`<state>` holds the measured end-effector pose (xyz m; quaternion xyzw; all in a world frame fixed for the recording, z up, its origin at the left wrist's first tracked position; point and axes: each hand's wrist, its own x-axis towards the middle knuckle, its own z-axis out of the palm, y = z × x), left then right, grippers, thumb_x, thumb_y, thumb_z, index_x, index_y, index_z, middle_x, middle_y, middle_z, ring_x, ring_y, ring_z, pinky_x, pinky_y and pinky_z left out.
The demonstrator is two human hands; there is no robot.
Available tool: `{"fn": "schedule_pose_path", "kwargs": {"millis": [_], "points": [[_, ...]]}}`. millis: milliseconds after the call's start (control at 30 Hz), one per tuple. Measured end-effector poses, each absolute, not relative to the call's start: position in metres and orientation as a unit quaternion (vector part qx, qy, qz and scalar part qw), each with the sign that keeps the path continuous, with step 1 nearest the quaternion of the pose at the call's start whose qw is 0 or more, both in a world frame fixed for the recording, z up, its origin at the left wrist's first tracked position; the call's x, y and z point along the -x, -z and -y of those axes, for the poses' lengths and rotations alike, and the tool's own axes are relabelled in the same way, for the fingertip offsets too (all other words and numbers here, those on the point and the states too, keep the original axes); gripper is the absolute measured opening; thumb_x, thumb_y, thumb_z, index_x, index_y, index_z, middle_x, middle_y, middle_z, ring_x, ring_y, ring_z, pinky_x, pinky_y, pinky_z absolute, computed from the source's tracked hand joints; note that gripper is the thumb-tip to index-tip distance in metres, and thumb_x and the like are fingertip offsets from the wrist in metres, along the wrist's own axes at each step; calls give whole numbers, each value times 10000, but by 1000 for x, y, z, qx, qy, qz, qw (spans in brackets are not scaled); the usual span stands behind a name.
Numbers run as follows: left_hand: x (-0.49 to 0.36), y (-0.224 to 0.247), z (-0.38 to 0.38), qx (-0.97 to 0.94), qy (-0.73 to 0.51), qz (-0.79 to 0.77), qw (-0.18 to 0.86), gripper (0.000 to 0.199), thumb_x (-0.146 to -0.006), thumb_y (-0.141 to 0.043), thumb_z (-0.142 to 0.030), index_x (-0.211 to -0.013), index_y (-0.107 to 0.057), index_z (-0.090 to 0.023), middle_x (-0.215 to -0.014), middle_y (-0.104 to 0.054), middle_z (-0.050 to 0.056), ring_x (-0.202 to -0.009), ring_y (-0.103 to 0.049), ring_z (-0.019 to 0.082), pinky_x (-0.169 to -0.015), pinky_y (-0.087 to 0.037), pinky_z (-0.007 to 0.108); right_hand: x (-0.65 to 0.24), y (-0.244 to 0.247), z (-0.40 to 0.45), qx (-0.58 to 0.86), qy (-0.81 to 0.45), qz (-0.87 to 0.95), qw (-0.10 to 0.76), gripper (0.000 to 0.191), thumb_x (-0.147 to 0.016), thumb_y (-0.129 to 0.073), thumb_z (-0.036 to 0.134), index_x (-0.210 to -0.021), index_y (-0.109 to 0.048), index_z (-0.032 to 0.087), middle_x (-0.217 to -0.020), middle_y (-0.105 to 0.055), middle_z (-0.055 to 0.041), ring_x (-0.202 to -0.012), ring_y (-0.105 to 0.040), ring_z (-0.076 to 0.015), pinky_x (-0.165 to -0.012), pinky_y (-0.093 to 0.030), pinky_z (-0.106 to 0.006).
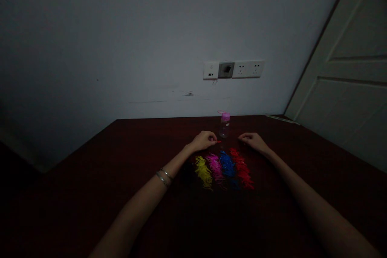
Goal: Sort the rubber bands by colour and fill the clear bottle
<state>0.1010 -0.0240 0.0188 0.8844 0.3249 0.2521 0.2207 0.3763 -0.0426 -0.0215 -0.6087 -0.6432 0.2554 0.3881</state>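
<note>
Left hand [204, 141] had its grip pinched on a small red piece [218, 142], just in front of the clear bottle [224, 127]. Right hand [254, 141] sat on the bottle's other side, fingers bent; couldn't tell if its grip held anything. Nearer the wearer, on the dark red table [136, 141], left to right: yellow pile [204, 172], pink pile [215, 167], blue pile [227, 164], red pile [241, 168]. Bottle stood upright, pink lid on.

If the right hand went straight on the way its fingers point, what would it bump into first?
Probably the clear bottle with the pink lid, a little left of the right hand. Depth is unclear, so it might just slip past the near side.
</note>
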Motion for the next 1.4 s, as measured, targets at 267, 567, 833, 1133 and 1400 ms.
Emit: {"fn": "schedule_pose_path", "kwargs": {"millis": [267, 567, 833, 1133, 1400], "points": [[-144, -27, 45, -917, -196, -265, 225, 173, -725, -577, -240, -834, -667, -141, -720, -615, 13, -635, -515, 94, -585, -354, 192, -373, 21, 44, 607, -245, 645, 394, 307, -649, -569, 386, -761, -675, 120, -601, -625, -31, -531, -525, -122, -521, -394, -226], [-157, -24, 45, -892, -208, -258, 308, 241, -699, -600, -218, -912, -668, -127, -683, -604, 11, -604, -504, 89, -574, -359, 193, -375, 21, 43, 611, -230, 653, 383, 304, -665, -561, 379, -767, -682, 119, -581, -620, -29, -540, -530, -128, -519, -388, -224], [-117, -19, 6, -766, -368, -340, 403, 224, -690, -599, -262, -819, -672, -94, -647, -606, 22, -559, -487, 78, -542, -358, 191, -377, 26, 39, 616, -238, 645, 384, 297, -667, -559, 369, -772, -680, 119, -605, -625, -35, -541, -527, -124, -520, -384, -223], [-46, -7, -32, -539, -520, -485, 452, 223, -690, -579, -308, -790, -620, -113, -481, -452, -48, -349, -308, 30, -371, -206, 170, -377, 28, 39, 614, -237, 650, 379, 286, -671, -552, 361, -779, -678, 127, -628, -640, -43, -556, -542, -134, -529, -402, -231], [-28, 13, -45, -545, -536, -496, 412, 217, -708, -507, -305, -744, -608, -116, -457, -435, -51, -342, -318, 35, -373, -215, 171, -369, 20, 42, 604, -253, 657, 373, 267, -663, -558, 350, -757, -672, 128, -661, -645, -43, -583, -539, -129, -554, -410, -227]]}}
